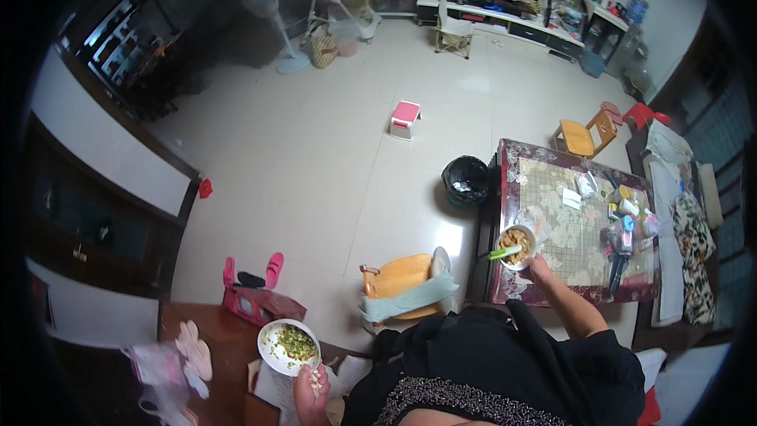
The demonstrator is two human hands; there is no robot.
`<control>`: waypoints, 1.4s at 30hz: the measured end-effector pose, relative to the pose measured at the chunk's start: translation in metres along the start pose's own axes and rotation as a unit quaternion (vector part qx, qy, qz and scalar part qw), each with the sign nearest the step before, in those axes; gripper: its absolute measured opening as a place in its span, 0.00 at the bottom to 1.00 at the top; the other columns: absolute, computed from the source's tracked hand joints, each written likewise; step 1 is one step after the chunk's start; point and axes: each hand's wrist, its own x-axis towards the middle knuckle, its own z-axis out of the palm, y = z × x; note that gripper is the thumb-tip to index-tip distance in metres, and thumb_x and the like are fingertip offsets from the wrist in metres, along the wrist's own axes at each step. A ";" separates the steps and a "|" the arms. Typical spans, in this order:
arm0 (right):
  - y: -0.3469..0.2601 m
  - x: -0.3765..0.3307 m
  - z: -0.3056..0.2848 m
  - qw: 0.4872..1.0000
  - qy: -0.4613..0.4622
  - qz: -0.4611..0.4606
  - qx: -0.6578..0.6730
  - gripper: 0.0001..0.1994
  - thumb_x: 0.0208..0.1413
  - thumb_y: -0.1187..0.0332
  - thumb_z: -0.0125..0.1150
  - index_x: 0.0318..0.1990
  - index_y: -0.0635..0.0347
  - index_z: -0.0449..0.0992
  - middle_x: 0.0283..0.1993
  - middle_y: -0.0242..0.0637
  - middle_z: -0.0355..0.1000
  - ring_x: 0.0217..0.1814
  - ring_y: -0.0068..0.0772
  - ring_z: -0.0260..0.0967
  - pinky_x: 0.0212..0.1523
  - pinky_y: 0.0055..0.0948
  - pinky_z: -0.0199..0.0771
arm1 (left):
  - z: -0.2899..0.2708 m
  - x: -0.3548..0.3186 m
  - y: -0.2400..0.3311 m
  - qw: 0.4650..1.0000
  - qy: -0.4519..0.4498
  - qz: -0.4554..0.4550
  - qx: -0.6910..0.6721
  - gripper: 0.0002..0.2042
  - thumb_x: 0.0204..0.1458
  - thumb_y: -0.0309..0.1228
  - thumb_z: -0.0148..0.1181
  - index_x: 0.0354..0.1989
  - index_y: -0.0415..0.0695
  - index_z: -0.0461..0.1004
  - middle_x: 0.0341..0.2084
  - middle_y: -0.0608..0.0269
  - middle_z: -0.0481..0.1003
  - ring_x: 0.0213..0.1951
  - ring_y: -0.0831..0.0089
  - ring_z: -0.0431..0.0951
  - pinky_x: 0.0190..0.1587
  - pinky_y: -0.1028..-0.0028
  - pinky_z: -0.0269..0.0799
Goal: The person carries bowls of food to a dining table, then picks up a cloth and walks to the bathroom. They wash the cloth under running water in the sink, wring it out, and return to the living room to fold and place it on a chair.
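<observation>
My left hand (311, 386) grips the near rim of a white bowl (270, 360) at the lower left, its fingers closed. Chopped green pieces (296, 341), with a few reddish bits, lie inside it. Small pale shapes show by those fingers, too small to name. To the right, my right hand (538, 269) is closed on the edge of another white bowl (505, 240), which hangs over or rests at the table's left edge; I cannot tell which. Brown chunky food (517, 241) fills this one, and a utensil with a bright green handle (505, 252) lies across it.
A patterned table (544, 181) holds bottles, jars and tissues. Beside it are a black-lined bin (465, 180) and a wooden chair (398, 274) draped with pale cloth. A pink-and-white stool (405, 120) stands on the tiled floor. Pink slippers (274, 270) sit at left.
</observation>
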 end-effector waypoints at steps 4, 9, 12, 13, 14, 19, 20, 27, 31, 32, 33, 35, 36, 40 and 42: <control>0.041 -0.060 0.048 0.998 0.038 0.035 0.020 0.16 0.51 0.73 0.41 0.47 0.58 0.68 0.31 0.36 0.72 0.22 0.28 0.70 0.19 0.28 0.73 | -0.030 0.048 0.101 0.997 -0.021 -0.006 0.079 0.15 0.52 0.36 0.50 0.41 0.36 0.68 0.23 0.64 0.68 0.18 0.79 0.64 0.13 0.82 0.55; 0.106 -0.116 0.085 0.991 0.085 0.084 0.054 0.16 0.50 0.73 0.42 0.48 0.58 0.66 0.29 0.38 0.71 0.20 0.29 0.69 0.20 0.30 0.75 | -0.036 0.090 0.178 0.990 -0.034 0.005 0.138 0.14 0.52 0.35 0.50 0.41 0.37 0.68 0.23 0.65 0.68 0.17 0.80 0.64 0.12 0.83 0.55; 0.116 -0.129 0.112 0.994 0.056 0.084 0.049 0.16 0.50 0.74 0.42 0.48 0.57 0.65 0.30 0.38 0.71 0.21 0.31 0.70 0.22 0.31 0.76 | -0.035 0.120 0.208 0.993 -0.055 -0.020 0.102 0.13 0.54 0.35 0.49 0.41 0.38 0.68 0.22 0.66 0.67 0.18 0.81 0.64 0.12 0.83 0.56; 0.125 -0.135 0.122 0.992 0.069 0.088 0.061 0.16 0.51 0.74 0.42 0.49 0.56 0.64 0.30 0.38 0.71 0.21 0.31 0.70 0.22 0.31 0.77 | -0.029 0.128 0.216 0.993 -0.063 -0.036 0.094 0.13 0.55 0.35 0.49 0.41 0.38 0.68 0.22 0.66 0.67 0.18 0.81 0.64 0.13 0.83 0.56; 0.136 -0.137 0.128 0.990 0.075 0.096 0.066 0.16 0.51 0.74 0.42 0.49 0.56 0.64 0.30 0.38 0.71 0.21 0.31 0.70 0.22 0.31 0.77 | -0.027 0.133 0.217 0.993 -0.080 -0.051 0.076 0.13 0.55 0.35 0.49 0.41 0.38 0.68 0.22 0.66 0.67 0.18 0.81 0.63 0.13 0.84 0.56; 0.124 -0.149 0.176 0.987 0.105 0.105 0.055 0.18 0.51 0.74 0.42 0.51 0.55 0.63 0.31 0.38 0.71 0.19 0.28 0.69 0.21 0.28 0.75 | -0.017 0.178 0.250 0.984 -0.123 -0.115 0.051 0.13 0.54 0.37 0.52 0.40 0.39 0.69 0.22 0.66 0.67 0.19 0.81 0.63 0.13 0.84 0.56; 0.124 -0.152 0.189 0.987 0.112 0.098 0.062 0.18 0.50 0.74 0.42 0.51 0.55 0.63 0.31 0.37 0.71 0.19 0.28 0.69 0.21 0.28 0.75 | -0.015 0.195 0.262 0.981 -0.140 -0.126 0.051 0.14 0.54 0.37 0.52 0.41 0.38 0.69 0.23 0.66 0.67 0.19 0.80 0.64 0.14 0.84 0.56; 0.081 -0.165 0.316 0.969 0.200 0.086 0.118 0.18 0.48 0.73 0.43 0.49 0.53 0.64 0.31 0.36 0.71 0.22 0.27 0.70 0.22 0.27 0.76 | -0.011 0.322 0.363 0.963 -0.189 -0.153 0.117 0.14 0.54 0.35 0.50 0.41 0.37 0.67 0.24 0.62 0.70 0.20 0.79 0.66 0.14 0.83 0.56; 0.036 -0.161 0.410 0.960 0.193 0.069 0.192 0.16 0.48 0.73 0.45 0.47 0.55 0.66 0.29 0.35 0.71 0.24 0.26 0.70 0.23 0.27 0.76 | -0.017 0.382 0.436 0.964 -0.172 -0.121 0.163 0.10 0.53 0.33 0.51 0.39 0.39 0.66 0.24 0.61 0.70 0.18 0.78 0.67 0.13 0.82 0.57; 0.024 -0.155 0.429 0.962 0.177 0.063 0.196 0.15 0.48 0.73 0.46 0.47 0.55 0.66 0.29 0.35 0.71 0.24 0.26 0.70 0.23 0.27 0.76 | -0.021 0.396 0.454 0.965 -0.164 -0.120 0.166 0.10 0.53 0.33 0.51 0.39 0.40 0.66 0.23 0.61 0.70 0.18 0.78 0.67 0.13 0.82 0.56; 0.013 -0.150 0.447 0.965 0.159 0.054 0.202 0.15 0.49 0.73 0.46 0.46 0.55 0.66 0.29 0.35 0.71 0.24 0.26 0.70 0.23 0.27 0.76 | -0.025 0.406 0.470 0.966 -0.157 -0.116 0.169 0.10 0.53 0.32 0.52 0.39 0.40 0.66 0.23 0.61 0.70 0.18 0.78 0.67 0.12 0.82 0.56; -0.011 -0.145 0.479 0.970 0.152 0.054 0.181 0.12 0.49 0.73 0.48 0.42 0.56 0.68 0.25 0.33 0.68 0.20 0.26 0.67 0.22 0.28 0.75 | -0.034 0.420 0.497 0.964 -0.158 -0.086 0.194 0.13 0.54 0.36 0.50 0.39 0.38 0.68 0.22 0.66 0.69 0.18 0.81 0.65 0.14 0.83 0.56; -0.023 -0.139 0.498 0.973 0.143 0.057 0.174 0.11 0.48 0.74 0.48 0.41 0.56 0.68 0.23 0.33 0.67 0.19 0.27 0.66 0.22 0.28 0.73 | -0.042 0.430 0.512 0.965 -0.157 -0.077 0.193 0.13 0.54 0.36 0.50 0.39 0.38 0.68 0.22 0.66 0.69 0.18 0.81 0.65 0.14 0.83 0.56; -0.056 -0.107 0.550 0.979 0.141 0.067 0.129 0.08 0.46 0.75 0.48 0.36 0.56 0.68 0.18 0.30 0.61 0.14 0.25 0.59 0.17 0.25 0.66 | -0.066 0.460 0.552 0.978 -0.133 -0.084 0.137 0.09 0.53 0.33 0.50 0.38 0.41 0.65 0.22 0.63 0.69 0.18 0.79 0.66 0.12 0.82 0.56; -0.054 -0.079 0.562 0.980 0.148 0.060 0.121 0.07 0.45 0.75 0.47 0.34 0.56 0.68 0.18 0.28 0.59 0.13 0.23 0.56 0.14 0.23 0.59 | -0.072 0.469 0.565 0.982 -0.124 -0.079 0.118 0.09 0.55 0.33 0.48 0.38 0.41 0.65 0.21 0.63 0.69 0.18 0.79 0.65 0.12 0.82 0.55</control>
